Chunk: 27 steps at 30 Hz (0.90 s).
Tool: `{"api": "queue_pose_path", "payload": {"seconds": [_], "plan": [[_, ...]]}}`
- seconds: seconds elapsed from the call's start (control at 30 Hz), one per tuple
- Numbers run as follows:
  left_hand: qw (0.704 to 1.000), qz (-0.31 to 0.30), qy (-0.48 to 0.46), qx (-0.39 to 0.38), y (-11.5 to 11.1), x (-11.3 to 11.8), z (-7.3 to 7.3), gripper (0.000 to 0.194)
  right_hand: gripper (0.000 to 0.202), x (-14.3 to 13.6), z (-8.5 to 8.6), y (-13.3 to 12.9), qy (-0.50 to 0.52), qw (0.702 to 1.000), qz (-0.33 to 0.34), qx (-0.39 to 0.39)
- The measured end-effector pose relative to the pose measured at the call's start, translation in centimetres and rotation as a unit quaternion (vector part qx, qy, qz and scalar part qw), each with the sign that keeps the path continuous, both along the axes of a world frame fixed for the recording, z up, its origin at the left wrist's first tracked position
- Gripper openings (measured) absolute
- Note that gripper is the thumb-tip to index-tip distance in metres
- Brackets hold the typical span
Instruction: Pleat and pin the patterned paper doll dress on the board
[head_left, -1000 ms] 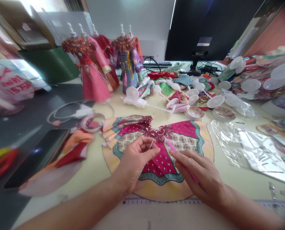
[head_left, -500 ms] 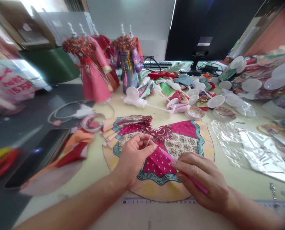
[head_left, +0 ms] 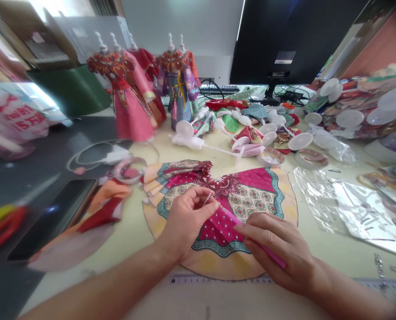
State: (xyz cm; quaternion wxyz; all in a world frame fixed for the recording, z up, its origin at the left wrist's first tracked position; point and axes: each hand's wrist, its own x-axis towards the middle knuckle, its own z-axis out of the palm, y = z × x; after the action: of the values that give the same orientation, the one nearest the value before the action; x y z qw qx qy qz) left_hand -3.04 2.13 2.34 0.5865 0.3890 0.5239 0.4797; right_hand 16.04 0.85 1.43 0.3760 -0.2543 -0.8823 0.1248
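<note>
A patterned fabric piece (head_left: 256, 200) in magenta, cream and peach lies spread on the table, pleated at its upper left. Over its middle, my left hand (head_left: 191, 215) pinches a short strand of tiny pale beads (head_left: 208, 198) between thumb and fingers; part of the strand is hidden in the hand. My right hand (head_left: 278, 249) grips a slim pink pen-like tool (head_left: 231, 216), its tip pointing up and left, at or very near the left thumb and the bead end. Whether the tip touches the beads I cannot tell.
A ruler (head_left: 218, 280) lies along the near edge. To the left are a phone (head_left: 51, 218), scissors (head_left: 5, 226) and a tape roll (head_left: 130, 170). Small dressed doll stands (head_left: 134, 98) rise behind. Clear plastic bags (head_left: 318, 200) and a rhinestone chain (head_left: 380, 271) lie at right.
The pink tool's tip has moved slightly up and left, closer to the left thumb and the beads. My left hand has barely shifted; the fabric lies as before.
</note>
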Motion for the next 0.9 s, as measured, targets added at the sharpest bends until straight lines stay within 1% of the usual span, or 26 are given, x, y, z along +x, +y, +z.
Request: {"api": "queue_pose_path", "payload": {"seconds": [0.4,0.77,0.9], "plan": [[0.999,-0.008,0.035,-0.007,-0.04,-0.06,0.03,0.017,0.025,-0.01,-0.03,0.01,-0.002,1.0,0.003,0.01],[1.0,0.002,0.021,0.0,0.1,-0.14,-0.41,0.017,0.026,0.03,0.01,0.02,0.006,1.0,0.015,0.01],[1.0,0.012,0.022,0.01,0.23,-0.26,-0.35,0.016,0.024,0.06,-0.12,0.04,0.003,1.0,0.004,0.008]]}}
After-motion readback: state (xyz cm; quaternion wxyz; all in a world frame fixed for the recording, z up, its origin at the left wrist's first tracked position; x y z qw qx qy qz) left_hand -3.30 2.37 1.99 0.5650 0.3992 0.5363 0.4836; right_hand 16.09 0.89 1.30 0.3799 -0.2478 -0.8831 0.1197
